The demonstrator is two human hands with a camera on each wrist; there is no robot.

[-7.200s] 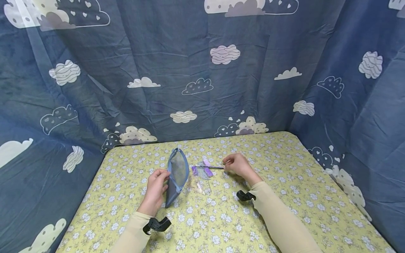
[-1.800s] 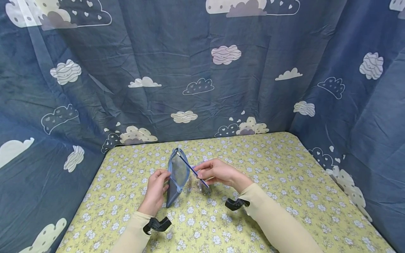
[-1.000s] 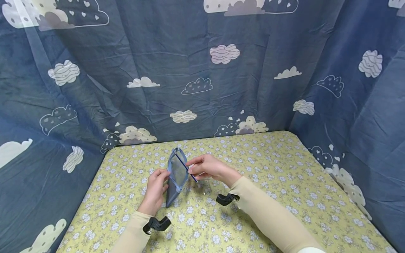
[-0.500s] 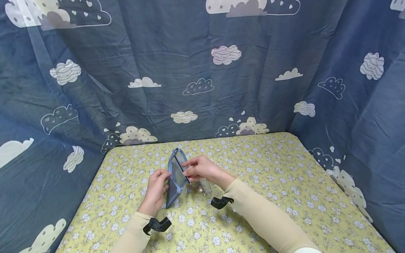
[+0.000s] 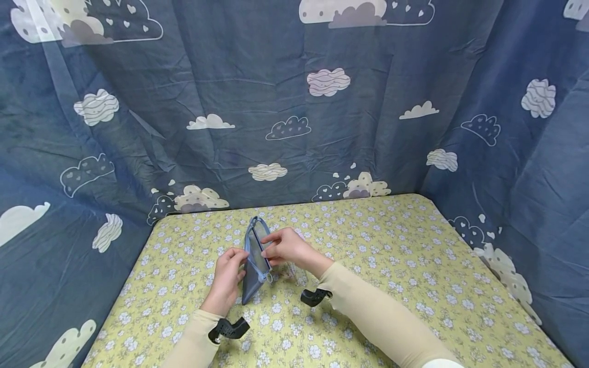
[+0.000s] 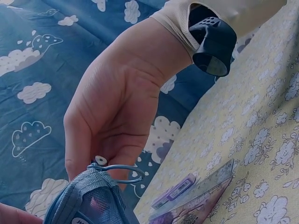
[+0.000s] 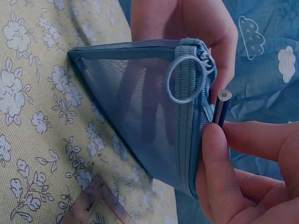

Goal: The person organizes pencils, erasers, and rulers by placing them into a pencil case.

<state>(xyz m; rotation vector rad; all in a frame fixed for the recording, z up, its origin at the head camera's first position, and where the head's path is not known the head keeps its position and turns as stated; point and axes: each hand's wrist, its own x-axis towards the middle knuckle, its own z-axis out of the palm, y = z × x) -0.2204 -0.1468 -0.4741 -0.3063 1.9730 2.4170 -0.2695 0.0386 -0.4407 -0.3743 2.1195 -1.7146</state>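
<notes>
My left hand [image 5: 224, 278] grips the side of a blue mesh zip pouch [image 5: 250, 288], which stands on its edge with its mouth spread wide. In the right wrist view the pouch's ring pull [image 7: 168, 88] hangs at the near end of the zip. Thumb and fingers of my right hand [image 5: 291, 250] pinch a dark blue pencil [image 7: 220, 114] at that mouth. The pencil lies lengthwise along the opening, its flat end poking up past my thumb. Part of its length is hidden by my fingers.
A clear set square [image 6: 205, 193] lies on the flowered yellow cloth [image 5: 391, 240] beside the pouch. Near it is a small purple block with a label [image 6: 174, 191]. A blue cloud-print curtain [image 5: 285, 148] hangs behind the table and along both sides.
My right hand lifted the pencil off the small purple things, turned it, and moved left to the pouch's mouth, lining it up with the opening. My left hand stayed put.
</notes>
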